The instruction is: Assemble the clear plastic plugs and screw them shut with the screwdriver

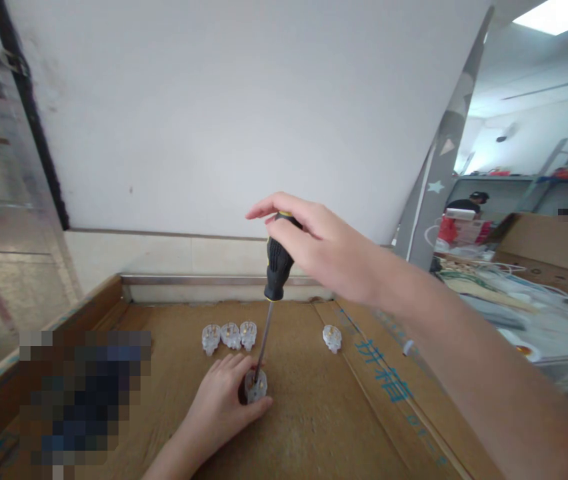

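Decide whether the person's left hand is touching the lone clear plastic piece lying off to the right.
Apart: the head view shows a wide strip of brown surface between the left hand and the lone piece.

- Screwdriver (274, 290): black handle with yellow trim, slim metal shaft; tilted slightly off upright, tip down at the plastic piece.
- Plastic piece (261, 392): clear, brass-coloured metal inside; directly under the shaft.

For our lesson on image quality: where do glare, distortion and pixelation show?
In the head view, the ceiling light glares white, the right forearm looks stretched toward the corner, and a pixelated patch covers part of the lower left.
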The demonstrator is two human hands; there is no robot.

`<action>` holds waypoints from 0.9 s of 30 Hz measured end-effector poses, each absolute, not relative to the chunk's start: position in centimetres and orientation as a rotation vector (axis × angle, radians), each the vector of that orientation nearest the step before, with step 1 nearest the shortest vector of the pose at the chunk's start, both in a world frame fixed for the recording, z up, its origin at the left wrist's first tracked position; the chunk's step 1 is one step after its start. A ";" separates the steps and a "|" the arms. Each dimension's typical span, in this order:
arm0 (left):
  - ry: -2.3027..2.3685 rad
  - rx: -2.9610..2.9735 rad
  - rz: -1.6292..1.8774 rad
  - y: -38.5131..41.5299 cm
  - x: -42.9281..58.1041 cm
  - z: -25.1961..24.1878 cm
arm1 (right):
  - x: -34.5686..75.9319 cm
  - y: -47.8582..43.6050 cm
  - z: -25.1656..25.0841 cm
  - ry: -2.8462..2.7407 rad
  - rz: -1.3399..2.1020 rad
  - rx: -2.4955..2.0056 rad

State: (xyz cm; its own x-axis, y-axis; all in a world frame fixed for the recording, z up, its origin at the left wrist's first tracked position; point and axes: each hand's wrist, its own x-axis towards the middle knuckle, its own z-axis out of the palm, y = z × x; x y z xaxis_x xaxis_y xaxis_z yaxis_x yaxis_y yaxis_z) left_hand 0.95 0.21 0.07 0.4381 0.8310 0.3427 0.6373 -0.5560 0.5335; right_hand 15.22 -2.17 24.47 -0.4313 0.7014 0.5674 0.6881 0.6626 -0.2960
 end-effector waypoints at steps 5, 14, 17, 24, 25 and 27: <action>1.122 2.332 0.897 0.2 0.8 0.2 | 15.2 -1.8 24.0 -2.128 -0.076 -1.069; 1.091 2.273 0.909 0.2 0.6 0.0 | 15.5 -1.9 23.9 -2.185 0.317 -0.915; 1.094 2.261 0.910 0.3 0.6 -0.2 | 14.9 -2.4 23.4 -2.008 -0.133 -1.046; 1.121 2.265 0.898 0.4 0.6 -0.3 | 14.8 -2.2 24.2 -2.270 0.265 -0.945; 1.124 2.266 0.894 0.3 0.6 -0.3 | 14.9 -2.2 24.2 -2.268 0.251 -0.964; 1.129 2.266 0.894 0.3 0.6 -0.1 | 14.9 -2.2 24.2 -2.166 -0.024 -1.061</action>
